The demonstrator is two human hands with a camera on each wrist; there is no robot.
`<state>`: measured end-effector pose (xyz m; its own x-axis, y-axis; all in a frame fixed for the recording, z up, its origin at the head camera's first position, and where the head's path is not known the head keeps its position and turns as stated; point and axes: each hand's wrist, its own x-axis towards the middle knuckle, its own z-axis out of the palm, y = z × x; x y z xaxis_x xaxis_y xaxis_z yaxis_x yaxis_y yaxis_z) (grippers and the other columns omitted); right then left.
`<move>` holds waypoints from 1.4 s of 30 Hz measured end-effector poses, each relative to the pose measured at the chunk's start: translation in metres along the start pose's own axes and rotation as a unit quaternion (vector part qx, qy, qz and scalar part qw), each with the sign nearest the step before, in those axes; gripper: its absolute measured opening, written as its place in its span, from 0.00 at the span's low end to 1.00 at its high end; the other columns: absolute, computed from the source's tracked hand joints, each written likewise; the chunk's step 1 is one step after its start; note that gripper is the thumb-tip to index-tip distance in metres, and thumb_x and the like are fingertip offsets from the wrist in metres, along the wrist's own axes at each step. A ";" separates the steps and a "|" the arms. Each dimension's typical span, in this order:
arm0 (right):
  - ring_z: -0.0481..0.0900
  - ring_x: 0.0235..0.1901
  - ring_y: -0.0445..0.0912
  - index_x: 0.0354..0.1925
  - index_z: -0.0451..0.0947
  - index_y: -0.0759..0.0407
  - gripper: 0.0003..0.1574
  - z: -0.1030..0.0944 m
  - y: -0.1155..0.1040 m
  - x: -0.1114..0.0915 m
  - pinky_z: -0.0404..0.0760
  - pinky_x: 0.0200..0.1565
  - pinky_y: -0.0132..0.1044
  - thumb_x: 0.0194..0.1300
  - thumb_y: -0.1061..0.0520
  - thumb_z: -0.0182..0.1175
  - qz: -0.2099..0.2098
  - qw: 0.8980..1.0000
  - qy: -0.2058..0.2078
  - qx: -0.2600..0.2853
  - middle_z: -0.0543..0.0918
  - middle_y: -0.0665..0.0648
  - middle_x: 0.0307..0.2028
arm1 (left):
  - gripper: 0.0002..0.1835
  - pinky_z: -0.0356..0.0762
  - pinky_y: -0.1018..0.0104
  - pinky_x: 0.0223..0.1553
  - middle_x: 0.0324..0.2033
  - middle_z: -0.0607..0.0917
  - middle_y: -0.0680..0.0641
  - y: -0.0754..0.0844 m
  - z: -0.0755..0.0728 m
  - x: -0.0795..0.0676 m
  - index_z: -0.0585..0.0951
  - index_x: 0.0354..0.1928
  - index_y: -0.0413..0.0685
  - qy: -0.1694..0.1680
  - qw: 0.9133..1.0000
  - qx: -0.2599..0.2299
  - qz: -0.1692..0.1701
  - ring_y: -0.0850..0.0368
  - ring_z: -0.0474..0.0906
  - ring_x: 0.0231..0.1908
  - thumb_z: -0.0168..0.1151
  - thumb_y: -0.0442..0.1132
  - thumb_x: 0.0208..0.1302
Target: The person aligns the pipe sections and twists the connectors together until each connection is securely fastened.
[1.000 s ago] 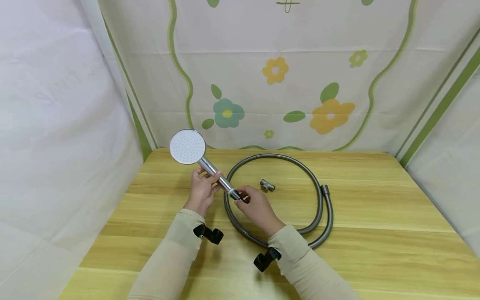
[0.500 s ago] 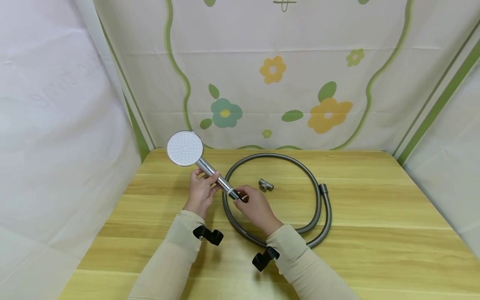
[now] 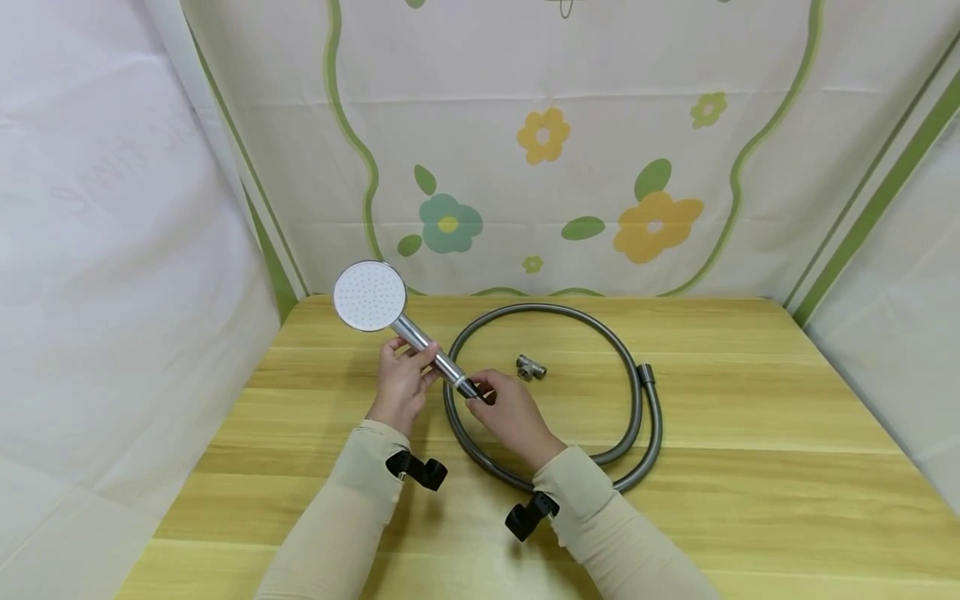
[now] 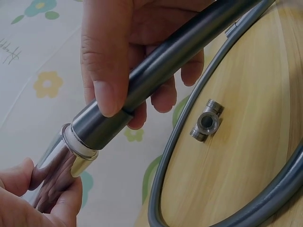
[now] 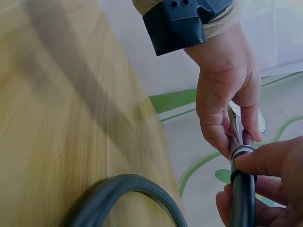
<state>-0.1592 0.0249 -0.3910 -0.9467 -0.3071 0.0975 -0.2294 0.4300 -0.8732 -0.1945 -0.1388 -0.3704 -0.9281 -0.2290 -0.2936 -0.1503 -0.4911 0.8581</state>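
A chrome shower head (image 3: 370,296) with a white spray face is held tilted above the table, its face toward me at upper left. My left hand (image 3: 403,379) grips its handle. At the handle's lower end sits the dark end fitting (image 4: 97,125) of a grey shower hose (image 4: 163,66). My right hand (image 3: 513,414) pinches that fitting between thumb and fingers. In the left wrist view a white ring shows between the fitting and the chrome handle. The right wrist view shows the hose running back from under the right fingers.
The rest of the hose (image 3: 558,310) lies looped on the wooden table (image 3: 750,417), its free end fitting (image 3: 647,374) at the right. Inside the loop lies a small metal tee connector (image 3: 531,367). Floral cloth (image 3: 465,125) hangs behind the table, and white cloth stands at both sides.
The shower head has shifted slightly left in the head view, while the scene also drifts a little left and up. Both hands keep their holds.
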 end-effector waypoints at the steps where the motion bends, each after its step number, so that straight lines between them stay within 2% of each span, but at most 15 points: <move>1: 0.75 0.26 0.43 0.51 0.79 0.61 0.16 0.000 0.000 0.000 0.76 0.25 0.34 0.65 0.62 0.62 0.001 1.000 -0.001 -0.001 0.81 0.55 0.35 | 0.30 0.81 0.62 0.46 0.48 0.74 0.43 0.000 0.000 0.000 0.57 0.62 0.48 0.001 1.000 0.000 0.001 0.53 0.76 0.45 0.58 0.25 0.65; 6: 0.76 0.27 0.43 0.51 0.79 0.60 0.16 0.000 0.000 -0.001 0.76 0.25 0.34 0.65 0.61 0.61 0.007 1.000 -0.001 -0.002 0.81 0.55 0.35 | 0.30 0.80 0.62 0.46 0.47 0.74 0.44 -0.002 0.001 0.001 0.57 0.63 0.48 0.000 1.000 -0.001 0.004 0.49 0.74 0.49 0.57 0.25 0.65; 12: 0.77 0.29 0.45 0.52 0.79 0.60 0.16 -0.001 0.002 0.000 0.76 0.27 0.35 0.66 0.61 0.61 0.010 1.000 -0.004 -0.007 0.82 0.55 0.36 | 0.29 0.80 0.62 0.46 0.47 0.74 0.44 -0.003 0.003 0.002 0.57 0.62 0.48 0.000 1.000 -0.003 0.001 0.51 0.74 0.47 0.57 0.24 0.65; 18: 0.75 0.28 0.44 0.53 0.78 0.62 0.17 -0.002 0.001 0.000 0.75 0.26 0.34 0.67 0.60 0.60 0.012 1.000 -0.012 -0.010 0.82 0.56 0.37 | 0.29 0.79 0.61 0.47 0.49 0.74 0.43 -0.003 0.003 0.002 0.56 0.63 0.48 -0.002 1.000 -0.007 0.001 0.48 0.74 0.50 0.56 0.25 0.66; 29: 0.73 0.28 0.44 0.54 0.78 0.63 0.17 -0.001 0.001 0.002 0.73 0.27 0.34 0.68 0.60 0.58 0.028 0.999 -0.024 0.008 0.82 0.56 0.38 | 0.30 0.80 0.62 0.46 0.46 0.74 0.45 -0.003 0.002 0.004 0.56 0.63 0.48 0.000 1.000 -0.010 0.005 0.47 0.74 0.52 0.57 0.24 0.65; 37: 0.74 0.30 0.45 0.55 0.78 0.62 0.18 -0.003 0.001 0.002 0.74 0.29 0.35 0.69 0.58 0.57 0.041 0.998 -0.036 0.009 0.82 0.55 0.39 | 0.30 0.80 0.63 0.44 0.51 0.72 0.41 -0.003 0.003 0.004 0.55 0.64 0.48 -0.005 1.000 -0.011 0.008 0.56 0.78 0.40 0.56 0.24 0.66; 42: 0.75 0.33 0.45 0.55 0.78 0.62 0.18 -0.003 0.001 0.002 0.75 0.31 0.35 0.69 0.59 0.57 0.042 0.998 -0.034 0.011 0.82 0.56 0.41 | 0.30 0.80 0.63 0.43 0.50 0.73 0.42 -0.004 0.003 0.004 0.55 0.64 0.48 -0.005 1.000 -0.013 0.006 0.54 0.77 0.44 0.55 0.24 0.66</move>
<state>-0.1621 0.0276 -0.3902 -0.9445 -0.3284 -0.0093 -0.1434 0.4378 -0.8876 -0.1987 -0.1356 -0.3742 -0.9334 -0.2267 -0.2782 -0.1298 -0.5093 0.8507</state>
